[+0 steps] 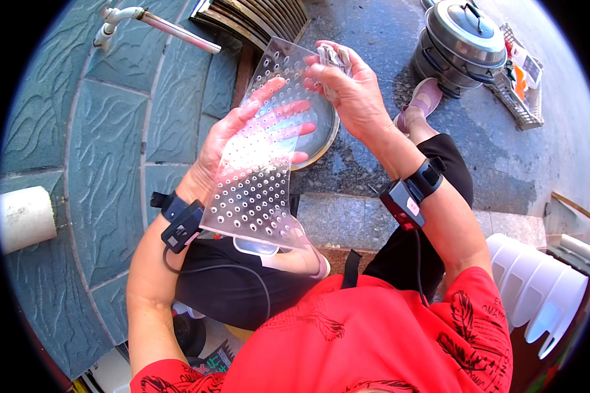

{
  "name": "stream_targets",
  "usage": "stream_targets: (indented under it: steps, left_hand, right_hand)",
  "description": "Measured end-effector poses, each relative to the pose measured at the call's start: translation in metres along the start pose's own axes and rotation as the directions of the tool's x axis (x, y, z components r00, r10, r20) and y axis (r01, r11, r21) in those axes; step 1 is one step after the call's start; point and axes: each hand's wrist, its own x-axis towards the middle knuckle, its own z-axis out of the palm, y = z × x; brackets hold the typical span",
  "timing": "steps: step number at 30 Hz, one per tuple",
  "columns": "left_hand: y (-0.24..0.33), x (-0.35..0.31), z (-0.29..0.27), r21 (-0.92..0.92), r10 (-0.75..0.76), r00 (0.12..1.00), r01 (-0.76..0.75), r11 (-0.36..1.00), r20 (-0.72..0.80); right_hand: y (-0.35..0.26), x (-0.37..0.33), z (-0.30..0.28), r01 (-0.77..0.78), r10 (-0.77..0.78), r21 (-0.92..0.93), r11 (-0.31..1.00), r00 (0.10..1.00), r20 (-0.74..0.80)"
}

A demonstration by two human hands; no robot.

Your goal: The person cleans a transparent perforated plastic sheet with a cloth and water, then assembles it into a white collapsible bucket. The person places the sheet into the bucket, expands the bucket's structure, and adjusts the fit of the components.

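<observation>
A clear plastic sheet dotted with rows of small holes [252, 206] hangs tilted in front of me, with bright glare across its middle. My left hand [226, 134] supports it from behind, palm up; its spread fingers show through the sheet. Crumpled in my right hand [360, 98] is a greyish-white cloth [335, 57], pinched between thumb and fingers beside the sheet's upper right edge. Some of the right fingertips are close to the sheet, but whether they touch it I cannot tell. Below the sheet, partly hidden, sits a round basin [322, 134].
Textured green tiles [105, 131] and a white pipe [177, 31] are at left. A slatted stack [259, 19] lies beyond the sheet. Far right stand a lidded metal pot [465, 39] and a plastic basket [534, 111]. White plastic containers [537, 281] are near right.
</observation>
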Motion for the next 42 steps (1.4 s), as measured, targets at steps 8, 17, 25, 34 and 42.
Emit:
stream_targets:
  steps: [8, 17, 25, 34, 42]
  left_hand:
    - [0.003, 0.004, 0.001, -0.018, -0.062, 0.998, 0.062, 0.998, 0.012]
    - [0.017, 0.007, -0.022, 0.255, 0.293, 0.95, -0.312, 0.915, 0.109]
    - [0.021, 0.011, -0.016, 0.394, 0.442, 0.884, -0.464, 0.793, 0.15]
    - [0.04, 0.006, -0.037, 0.456, 0.5, 0.857, -0.496, 0.739, 0.122]
    - [0.018, 0.012, -0.016, 0.405, 0.425, 0.896, -0.439, 0.802, 0.13]
  right_hand:
    - [0.006, 0.004, -0.013, -0.108, 0.094, -0.249, 0.962, 0.993, -0.067]
    - [-0.004, 0.004, -0.005, -0.012, 0.046, 0.169, 0.985, 0.98, -0.195]
    - [0.024, -0.028, 0.016, -0.292, 0.361, -0.278, 0.915, 0.9, 0.242]
    - [0.03, -0.059, 0.022, -0.517, 0.613, -0.334, 0.788, 0.711, 0.344]
    - [0.022, -0.04, 0.029, -0.401, 0.411, -0.09, 0.912, 0.893, 0.183]
